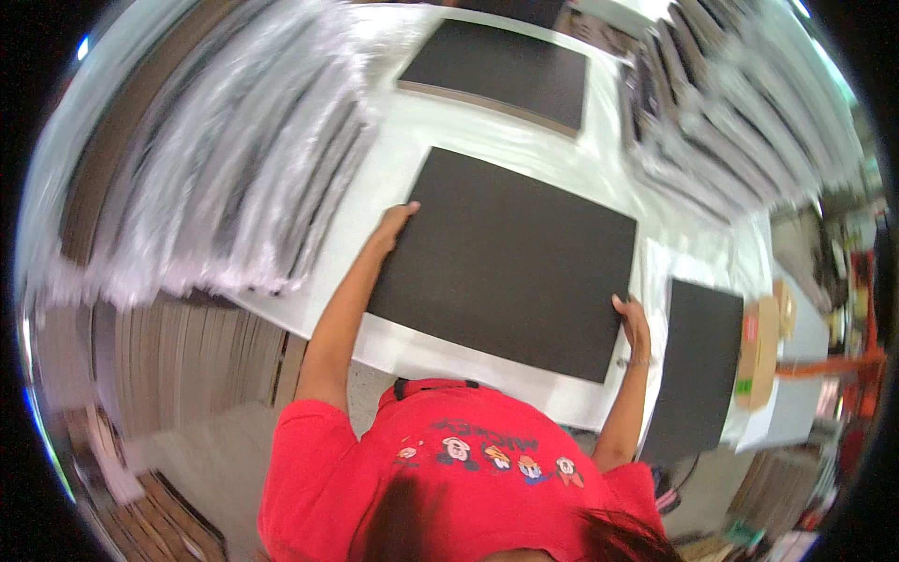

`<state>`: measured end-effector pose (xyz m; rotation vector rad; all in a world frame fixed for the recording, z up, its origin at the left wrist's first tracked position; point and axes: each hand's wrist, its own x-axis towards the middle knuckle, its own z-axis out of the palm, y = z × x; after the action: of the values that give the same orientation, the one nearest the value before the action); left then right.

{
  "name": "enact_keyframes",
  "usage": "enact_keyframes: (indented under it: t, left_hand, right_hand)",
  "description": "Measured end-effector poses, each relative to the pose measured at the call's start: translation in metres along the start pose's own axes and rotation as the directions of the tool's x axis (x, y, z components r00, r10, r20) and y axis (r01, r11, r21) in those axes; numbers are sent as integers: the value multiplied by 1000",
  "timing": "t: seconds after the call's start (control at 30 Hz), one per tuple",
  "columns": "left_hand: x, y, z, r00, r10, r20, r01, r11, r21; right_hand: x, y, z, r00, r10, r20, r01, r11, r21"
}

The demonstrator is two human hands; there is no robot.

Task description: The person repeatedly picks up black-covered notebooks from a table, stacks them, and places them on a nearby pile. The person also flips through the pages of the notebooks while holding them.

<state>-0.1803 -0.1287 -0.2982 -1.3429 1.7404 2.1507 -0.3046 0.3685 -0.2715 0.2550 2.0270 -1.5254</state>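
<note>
A large dark rectangular board [506, 267] lies in front of me over the white-covered table [571, 398], slightly turned. My left hand [398, 225] grips its left edge, thumb on top and the other fingers hidden beneath or behind the edge. At the opposite side, my right hand [632, 323] clasps the right edge near the front corner, its thumb over the top face. Whether the board rests on the table or is lifted a little, I cannot tell. Beyond it lies a stack of similar dark boards [501, 70], and a narrower dark panel [693, 370] is to the right.
Plastic-wrapped boards [243, 159] are piled high at the left; another wrapped pile [740, 112] stands at the far right. A brown cardboard piece [760, 351] sits beside the narrow panel. Below the table at left is a stack of brown-grey sheets [187, 365].
</note>
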Motion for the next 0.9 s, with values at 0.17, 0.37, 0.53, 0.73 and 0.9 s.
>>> enact_keyframes:
  t: [0.17,0.37,0.53,0.73,0.9]
  left_hand:
    - [22,-1,8,980,185,-76,-153,939,307]
    - [25,-12,-6,933,308,-184,-133,774,619]
    - [0,5,-1,943,288,-168,-125,772,623]
    - [-16,-4,-5,889,421,-180,-186,691,699]
    - [-19,-31,-19,875,477,-86,-412,825,387]
  right_hand:
    - [42,36,-32,998,57,-12,-57,997,-57]
    - [12,-2,3,1000,22,-16,-23,998,-66]
    - [19,4,-6,998,27,-59,-33,995,-90]
    - [15,11,0,991,-43,-127,22,986,-166]
    - [20,17,-3,987,-120,-111,89,965,-247]
